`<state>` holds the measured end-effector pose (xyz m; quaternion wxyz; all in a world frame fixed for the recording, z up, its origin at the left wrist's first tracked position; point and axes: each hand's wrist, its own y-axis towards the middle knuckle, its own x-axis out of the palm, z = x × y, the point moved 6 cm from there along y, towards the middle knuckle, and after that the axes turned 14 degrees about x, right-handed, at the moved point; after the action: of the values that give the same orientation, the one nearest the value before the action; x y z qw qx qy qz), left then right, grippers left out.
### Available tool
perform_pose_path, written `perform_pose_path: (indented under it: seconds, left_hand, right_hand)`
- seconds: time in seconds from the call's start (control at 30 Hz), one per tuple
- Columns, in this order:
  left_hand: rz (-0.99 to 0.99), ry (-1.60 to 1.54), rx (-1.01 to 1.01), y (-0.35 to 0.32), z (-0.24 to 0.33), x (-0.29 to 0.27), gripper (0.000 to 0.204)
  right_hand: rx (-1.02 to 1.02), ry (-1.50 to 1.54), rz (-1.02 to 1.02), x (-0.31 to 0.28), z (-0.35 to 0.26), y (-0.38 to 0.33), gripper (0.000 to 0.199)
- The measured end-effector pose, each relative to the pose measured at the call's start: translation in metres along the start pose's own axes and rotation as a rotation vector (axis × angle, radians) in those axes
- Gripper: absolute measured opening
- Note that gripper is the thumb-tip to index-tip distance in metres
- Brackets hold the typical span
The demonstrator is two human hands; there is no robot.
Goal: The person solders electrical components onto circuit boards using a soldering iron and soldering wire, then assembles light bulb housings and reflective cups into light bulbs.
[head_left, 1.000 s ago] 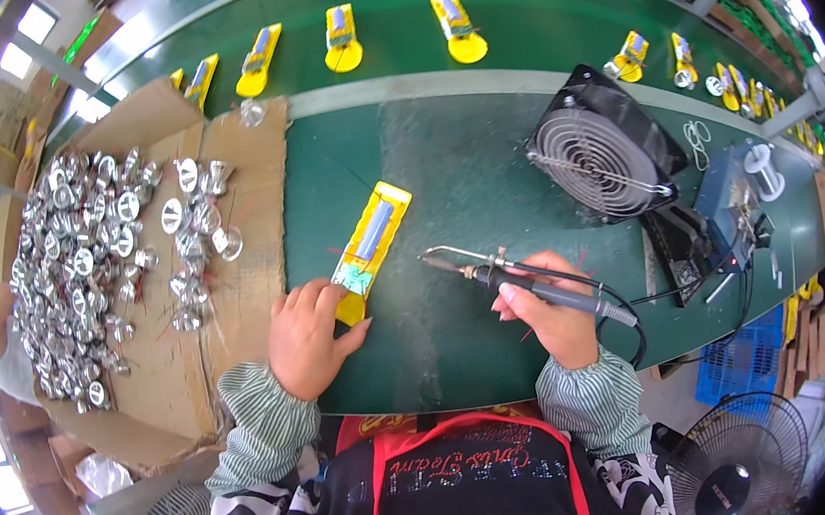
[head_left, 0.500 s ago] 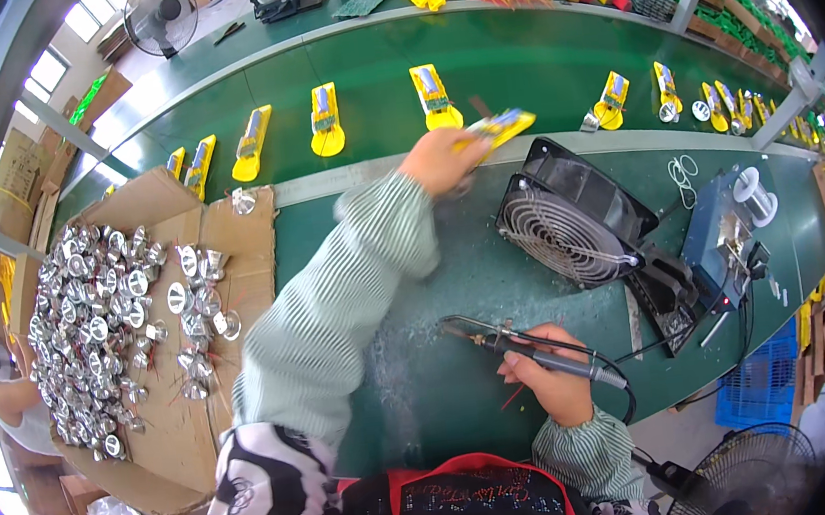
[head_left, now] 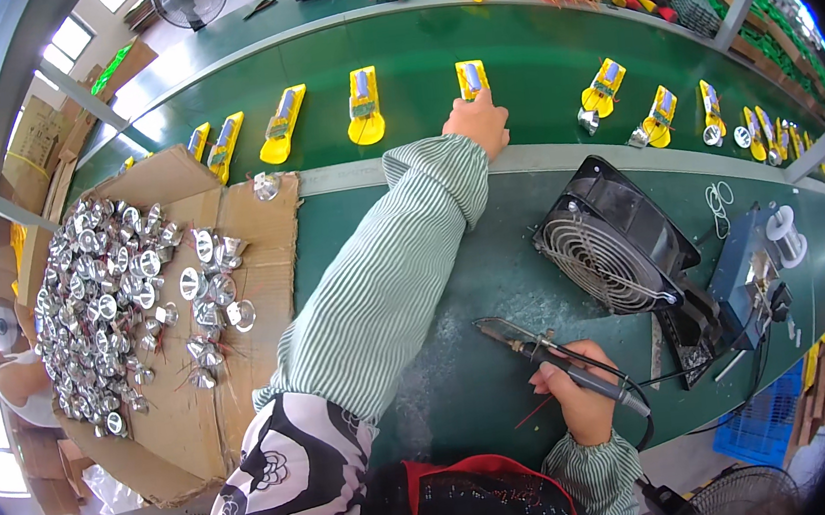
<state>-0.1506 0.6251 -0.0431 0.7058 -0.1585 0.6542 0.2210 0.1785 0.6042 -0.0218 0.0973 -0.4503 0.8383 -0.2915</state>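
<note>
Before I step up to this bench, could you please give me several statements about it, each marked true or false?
1. The right hand holds a grey, pen-shaped soldering iron. True.
2. The left hand touches a black cooling fan. False: the left hand is at the near end of a yellow plastic casing.
3. The silver, cone-shaped reflectors lie in a blue plastic crate. False: they lie on brown cardboard.
4. A black, square-framed fan with a round wire grille stands on the green tabletop. True.
</note>
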Motion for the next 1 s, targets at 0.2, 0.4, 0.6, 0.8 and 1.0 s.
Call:
perform_pose_path:
  seconds: [0.2, 0.4, 0.6, 0.8, 1.0]
  left_hand:
    - [0.055, 0.024, 0.164, -0.118, 0.024, -0.039, 0.026]
    - [-0.111, -0.074, 0.135, -0.289, 0.052, -0.067, 0.030]
    - [-0.198, -0.250, 0.249, -0.360, 0.054, -0.086, 0.041]
    - [0.293, -0.085, -0.325, -0.291, -0.118, -0.138, 0.018]
    - [-0.047, -0.265, -0.894, -0.251, -0.260, -0.081, 0.041]
  right_hand:
    - [-0.107, -0.021, 0.001, -0.004, -0.004, -0.007, 0.018]
    - [-0.159, 0.003, -0.020, 0.006, -0.008, -0.017, 0.016]
    - [-0.179, -0.046, -0.065, 0.019, -0.010, -0.024, 0.016]
    - [-0.174, -0.075, -0.049, 0.028, -0.009, -0.026, 0.016]
    - [-0.183, -0.070, -0.087, 0.040, -0.013, -0.025, 0.016]
